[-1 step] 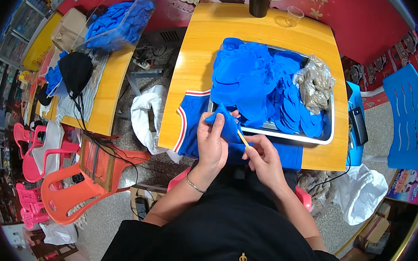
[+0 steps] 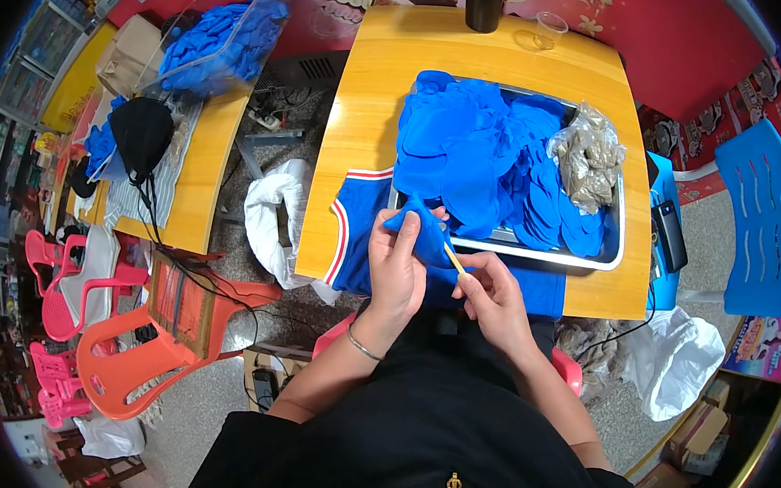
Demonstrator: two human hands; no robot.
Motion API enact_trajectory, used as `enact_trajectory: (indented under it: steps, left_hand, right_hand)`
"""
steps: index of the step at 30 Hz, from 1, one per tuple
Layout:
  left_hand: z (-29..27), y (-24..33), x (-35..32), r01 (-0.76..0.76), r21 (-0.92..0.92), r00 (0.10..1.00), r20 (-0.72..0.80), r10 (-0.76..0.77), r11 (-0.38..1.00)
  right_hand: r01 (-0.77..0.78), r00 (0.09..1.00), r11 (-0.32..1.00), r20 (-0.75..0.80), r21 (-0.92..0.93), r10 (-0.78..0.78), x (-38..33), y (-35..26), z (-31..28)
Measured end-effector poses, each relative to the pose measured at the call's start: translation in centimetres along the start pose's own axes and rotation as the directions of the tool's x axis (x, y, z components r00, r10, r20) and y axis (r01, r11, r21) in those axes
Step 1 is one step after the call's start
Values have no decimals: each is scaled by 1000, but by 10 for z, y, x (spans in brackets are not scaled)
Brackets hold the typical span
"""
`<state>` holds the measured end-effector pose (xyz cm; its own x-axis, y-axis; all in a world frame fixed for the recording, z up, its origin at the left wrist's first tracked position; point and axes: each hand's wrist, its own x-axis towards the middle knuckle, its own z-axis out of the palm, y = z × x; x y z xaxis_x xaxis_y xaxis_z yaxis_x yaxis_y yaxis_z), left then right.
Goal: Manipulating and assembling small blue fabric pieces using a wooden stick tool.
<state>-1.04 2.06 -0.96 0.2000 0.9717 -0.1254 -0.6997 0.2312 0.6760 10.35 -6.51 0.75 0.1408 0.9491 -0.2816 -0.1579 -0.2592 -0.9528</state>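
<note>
Blue cloth piece (image 2: 427,243): over near side of wooden counter (image 2: 365,95). Metal tray (image 2: 619,234) of blue cutouts (image 2: 458,148) just beyond, likely for easy reach. Left hand (image 2: 398,268) pinches the cloth, presumably steadying it; right hand (image 2: 494,293) grips a thin yellow stick (image 2: 454,258), far end at the cloth.

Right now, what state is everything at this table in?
Small blue fabric piece: held in left hand
Thin yellowish stick: pinched in right hand
Silver metal tray: heaped with blue pieces
Crumpled clear plastic bag: resting on tray
Clear plastic cup: standing
Tall black cylinder: upright
Blue red-trimmed cloth: lying flat
</note>
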Motion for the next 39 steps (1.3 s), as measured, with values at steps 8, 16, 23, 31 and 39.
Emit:
enact_trajectory:
  steps: [8,16,23,31,39]
  left_hand:
    - [-4,6,2,69,-4,996,64,-69,998]
    - [-14,3,3,65,120,994,82,-75,991]
    - [-13,12,3,93,189,982,142,-121,977]
    - [-4,13,4,73,90,970,225,-92,993]
    - [7,12,16,43,162,992,111,-61,986]
  right_hand:
    - [-26,1000,988,15,149,24,-1,4,1]
    - [129,989,990,-65,-49,-132,-1,6,1]
    - [-31,999,960,33,280,23,-4,3,0]
    - [-13,1000,945,5,326,12,-7,2,6]
    - [149,986,989,-78,14,-147,-5,1,3]
